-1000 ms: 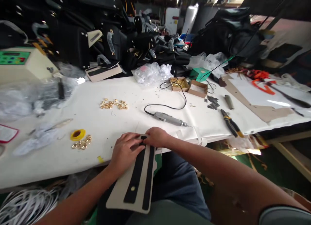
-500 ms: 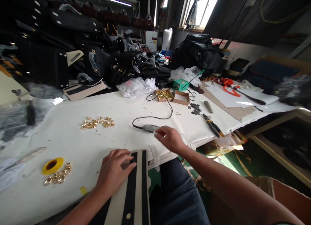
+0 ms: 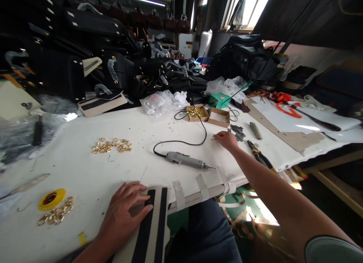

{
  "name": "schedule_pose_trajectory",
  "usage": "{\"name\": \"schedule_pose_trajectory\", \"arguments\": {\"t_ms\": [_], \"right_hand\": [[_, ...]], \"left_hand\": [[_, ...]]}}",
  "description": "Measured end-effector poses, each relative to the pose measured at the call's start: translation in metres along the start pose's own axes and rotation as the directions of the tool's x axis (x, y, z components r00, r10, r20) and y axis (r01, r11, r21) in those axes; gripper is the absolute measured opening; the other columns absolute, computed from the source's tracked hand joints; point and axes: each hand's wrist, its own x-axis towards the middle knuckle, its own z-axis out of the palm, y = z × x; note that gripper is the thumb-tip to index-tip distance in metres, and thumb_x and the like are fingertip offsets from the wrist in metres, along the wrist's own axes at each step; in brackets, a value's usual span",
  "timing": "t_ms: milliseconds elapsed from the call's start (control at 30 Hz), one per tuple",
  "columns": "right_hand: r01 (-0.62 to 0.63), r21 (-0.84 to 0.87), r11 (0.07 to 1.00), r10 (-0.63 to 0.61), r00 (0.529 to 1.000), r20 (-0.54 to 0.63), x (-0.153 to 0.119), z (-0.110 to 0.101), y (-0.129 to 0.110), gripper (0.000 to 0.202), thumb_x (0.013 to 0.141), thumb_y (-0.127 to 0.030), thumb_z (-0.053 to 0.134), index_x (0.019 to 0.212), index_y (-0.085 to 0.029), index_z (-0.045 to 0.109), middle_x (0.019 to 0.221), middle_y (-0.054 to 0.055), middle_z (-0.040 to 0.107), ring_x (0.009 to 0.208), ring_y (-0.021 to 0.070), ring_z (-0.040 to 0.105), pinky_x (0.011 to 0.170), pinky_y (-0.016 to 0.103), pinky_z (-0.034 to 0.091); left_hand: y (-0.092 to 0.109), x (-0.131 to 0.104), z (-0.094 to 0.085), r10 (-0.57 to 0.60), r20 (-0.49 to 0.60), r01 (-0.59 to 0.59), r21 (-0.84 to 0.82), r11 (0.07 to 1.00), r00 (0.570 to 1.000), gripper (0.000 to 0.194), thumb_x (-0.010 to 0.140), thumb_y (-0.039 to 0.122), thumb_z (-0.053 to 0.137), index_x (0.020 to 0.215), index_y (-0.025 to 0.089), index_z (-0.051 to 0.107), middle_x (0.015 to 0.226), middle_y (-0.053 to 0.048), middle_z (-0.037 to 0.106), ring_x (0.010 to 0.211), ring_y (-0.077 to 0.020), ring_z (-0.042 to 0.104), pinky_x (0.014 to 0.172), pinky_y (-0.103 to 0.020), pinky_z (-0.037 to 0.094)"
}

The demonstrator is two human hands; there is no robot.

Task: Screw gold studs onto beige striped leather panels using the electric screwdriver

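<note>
My left hand (image 3: 124, 212) lies with its fingers apart on a beige panel with black stripes (image 3: 155, 225) at the table's front edge. Farther out on the right, my right hand (image 3: 227, 140) touches the white table with its fingertips pinched together, at some tiny pieces (image 3: 213, 137); what is between the fingers is too small to tell. A grey electric screwdriver (image 3: 185, 160) lies between the hands, its bit pointing right and its black cord running back. Gold metal fittings (image 3: 112, 145) are spread to the left, with gold rings (image 3: 58, 213) beside a yellow tape roll (image 3: 52, 199).
Small boxes, one with gold pieces (image 3: 197, 112), stand behind my right hand. Dark flat pieces (image 3: 238, 132), a grey cylinder (image 3: 255, 130) and pliers (image 3: 261, 155) lie around its right side. Black bags (image 3: 59, 70) and plastic wrapping (image 3: 163, 103) fill the back.
My right hand has moved from beside the screwdriver to farther right and back on the table. The whole screwdriver now shows. My left hand stays on the striped panel.
</note>
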Motion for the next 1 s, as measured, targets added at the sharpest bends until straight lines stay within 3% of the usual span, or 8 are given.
{"name": "schedule_pose_trajectory", "arguments": {"t_ms": [133, 267, 500, 700, 867, 1000], "right_hand": [[-0.007, -0.051, 0.999, 0.009, 0.999, 0.044, 0.019, 0.01, -0.01, 0.021, 0.076, -0.042, 0.069, 0.084, -0.025, 0.08, 0.09, 0.006, 0.077, 0.082, 0.0228, 0.067, 0.063, 0.027, 0.041], [0.006, -0.072, 0.997, 0.0, 0.997, 0.078, 0.025, 0.004, -0.008, 0.02, 0.079, -0.036, 0.065, 0.084, -0.022, 0.079, 0.087, 0.007, 0.076, 0.08, 0.0215, 0.065, 0.061, 0.027, 0.039], [0.116, -0.077, 0.99, -0.102, 0.981, 0.168, -0.02, -0.01, 0.015, 0.023, 0.085, -0.039, 0.063, 0.083, -0.021, 0.077, 0.079, 0.004, 0.074, 0.071, 0.0174, 0.063, 0.06, 0.026, 0.037], [0.066, -0.079, 0.995, -0.062, 0.997, 0.052, -0.032, -0.007, 0.023, 0.027, 0.087, -0.044, 0.061, 0.093, -0.023, 0.077, 0.092, 0.005, 0.077, 0.078, 0.0195, 0.064, 0.061, 0.027, 0.036], [0.044, -0.071, 0.996, -0.044, 0.999, 0.005, -0.021, -0.032, 0.04, 0.037, 0.094, -0.047, 0.051, 0.097, -0.021, 0.077, 0.084, 0.005, 0.076, 0.074, 0.0183, 0.064, 0.061, 0.027, 0.038], [0.027, -0.123, 0.992, -0.027, 1.0, -0.005, -0.021, -0.049, 0.059, 0.032, 0.089, -0.044, 0.058, 0.102, -0.023, 0.078, 0.088, 0.004, 0.077, 0.076, 0.0196, 0.065, 0.063, 0.028, 0.039]], "left_hand": [[-0.001, -0.001, 0.0, 0.002, -0.001, -0.002, 0.008, 1.0, 1.0, 0.016, 0.083, 0.04, 0.075, 0.094, 0.028, 0.074, 0.115, -0.004, 0.072, 0.12, -0.0289, 0.059, 0.103, -0.046, 0.046], [0.0, 0.001, -0.001, 0.015, -0.008, -0.015, 0.007, 1.0, 1.0, 0.017, 0.083, 0.041, 0.075, 0.094, 0.028, 0.074, 0.114, -0.004, 0.072, 0.119, -0.029, 0.06, 0.103, -0.046, 0.046], [0.005, 0.004, -0.004, 0.003, -0.012, -0.003, 0.003, 1.0, 1.0, 0.018, 0.083, 0.043, 0.076, 0.094, 0.029, 0.074, 0.113, -0.004, 0.073, 0.117, -0.0297, 0.062, 0.104, -0.048, 0.046], [0.005, 0.004, -0.005, 0.003, -0.011, -0.003, -0.02, 1.0, 1.0, 0.016, 0.084, 0.042, 0.075, 0.094, 0.029, 0.075, 0.113, -0.004, 0.073, 0.117, -0.0306, 0.062, 0.103, -0.05, 0.048], [0.006, 0.004, -0.005, -0.021, 0.01, 0.022, -0.02, 1.0, 1.0, 0.016, 0.084, 0.042, 0.073, 0.092, 0.028, 0.076, 0.112, -0.006, 0.074, 0.119, -0.0306, 0.061, 0.1, -0.048, 0.05], [0.006, 0.005, -0.004, -0.037, 0.007, 0.038, -0.016, 0.999, 0.999, 0.018, 0.085, 0.044, 0.072, 0.09, 0.028, 0.077, 0.112, -0.006, 0.074, 0.118, -0.0301, 0.061, 0.1, -0.046, 0.05]]}}
